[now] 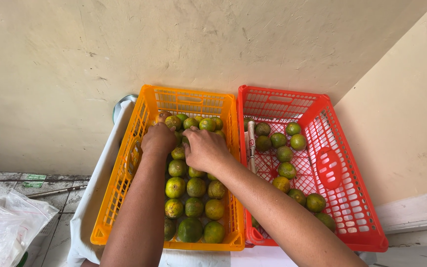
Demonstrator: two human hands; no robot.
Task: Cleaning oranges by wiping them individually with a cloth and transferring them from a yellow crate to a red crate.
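While both hands reach into the orange crate (124, 168), they rest on its heap of green-yellow citrus fruits (194, 198).

Sitting at the far end of the pile, the left hand (158, 139) is curled down over fruit, and the right hand (204, 148) lies cupped just beside it; whether either has actually closed on a fruit I cannot tell. Each fruit looks firm, smooth-skinned and fairly light, likely to roll, so it seems best taken around its widest part with the fingers spread. Being round, the fruits have no clear long axis or heading; the crate's length runs away from the person toward the wall (124, 59). Touching its right side stands a red crate (322, 113) with fewer fruits, and clear plastic bags (3, 225) lie on the floor at left.
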